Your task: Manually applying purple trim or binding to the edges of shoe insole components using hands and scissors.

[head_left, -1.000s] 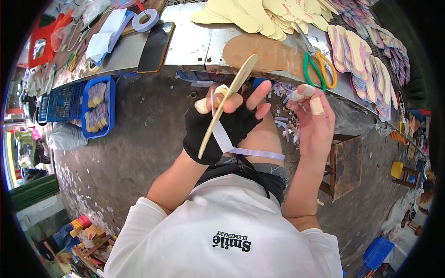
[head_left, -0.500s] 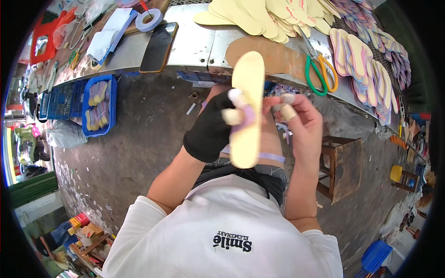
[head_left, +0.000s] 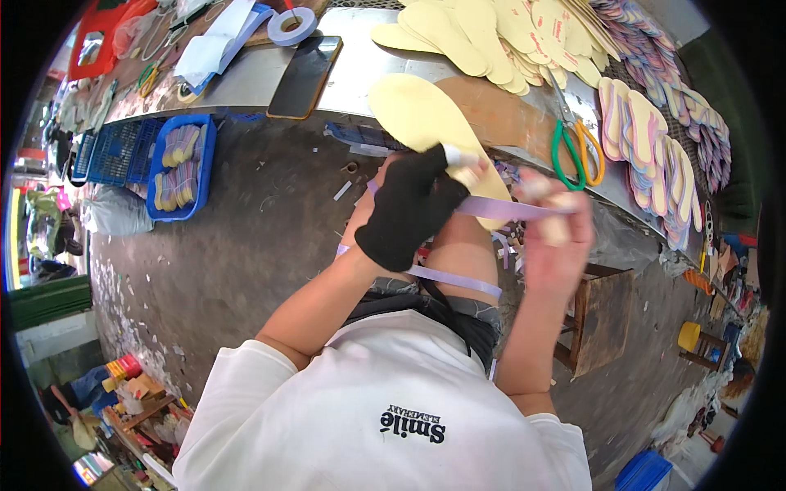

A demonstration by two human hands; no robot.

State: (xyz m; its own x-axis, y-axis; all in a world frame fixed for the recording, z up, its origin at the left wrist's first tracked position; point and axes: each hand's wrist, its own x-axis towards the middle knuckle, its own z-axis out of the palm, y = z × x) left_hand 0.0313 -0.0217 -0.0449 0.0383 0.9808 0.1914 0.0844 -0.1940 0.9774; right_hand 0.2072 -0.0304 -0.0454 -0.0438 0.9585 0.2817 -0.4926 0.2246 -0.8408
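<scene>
My left hand (head_left: 409, 214), in a black glove with light wraps on the fingertips, grips a pale yellow insole (head_left: 419, 113) tilted over my lap. A narrow purple strip (head_left: 506, 209) stretches across the insole's lower end from the left fingers. Its other end is pinched in my right hand (head_left: 561, 237), bare with wrapped fingertips and slightly blurred. More of the purple strip (head_left: 458, 282) lies across my thighs. How the left fingers hold the strip is hidden.
On the table ahead lie piled yellow insoles (head_left: 491, 41), scissors (head_left: 580, 151) with green and orange handles, a phone (head_left: 304, 78) and a tape roll (head_left: 291, 26). Bundled insoles fill a blue basket (head_left: 173, 214) at left. Stacked colourful insoles (head_left: 647, 155) and a wooden stool (head_left: 604, 323) are at right.
The insole has turned from upright to slanting, its wide end now up and left. My right hand has drawn away to the right, pulling the purple strip taut.
</scene>
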